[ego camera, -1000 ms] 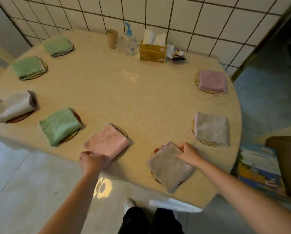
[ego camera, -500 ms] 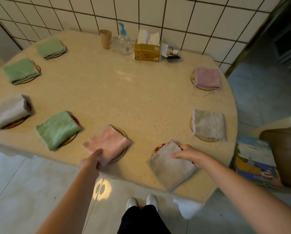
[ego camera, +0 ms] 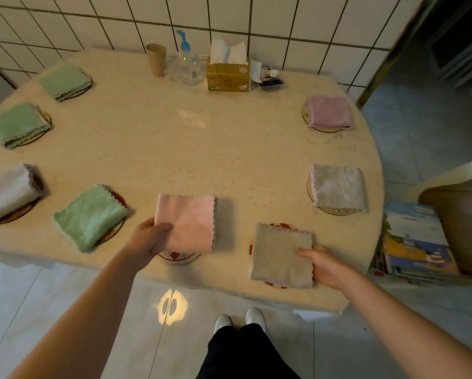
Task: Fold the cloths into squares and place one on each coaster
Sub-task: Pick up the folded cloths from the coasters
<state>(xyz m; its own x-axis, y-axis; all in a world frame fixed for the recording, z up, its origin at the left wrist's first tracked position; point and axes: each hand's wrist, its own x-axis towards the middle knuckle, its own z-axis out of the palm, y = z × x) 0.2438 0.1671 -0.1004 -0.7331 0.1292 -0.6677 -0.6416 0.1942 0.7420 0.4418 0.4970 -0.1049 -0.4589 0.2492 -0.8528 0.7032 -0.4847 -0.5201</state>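
My left hand [ego camera: 150, 237] pinches the left edge of a folded pink cloth [ego camera: 187, 221] that covers most of a round coaster [ego camera: 179, 257] near the table's front edge. My right hand [ego camera: 322, 265] grips the right edge of a folded grey cloth [ego camera: 280, 254] lying over a red-patterned coaster [ego camera: 274, 283]. Both cloths sit square to me. Several other folded cloths lie on coasters around the table: green [ego camera: 89, 216], white-grey [ego camera: 7, 192], two more green [ego camera: 17, 124] [ego camera: 65, 81], grey [ego camera: 338, 187] and pink-mauve [ego camera: 330, 112].
At the back of the beige table [ego camera: 202, 149] stand a paper cup [ego camera: 156, 59], a pump bottle [ego camera: 188, 65], a tissue box [ego camera: 228, 73] and small items [ego camera: 270, 77]. A stack of books [ego camera: 415, 242] and a chair [ego camera: 464, 220] are at the right.
Both cloths were lying diagonally; my hands have turned them square. The pink cloth has shifted slightly right over its coaster. The view has moved closer.
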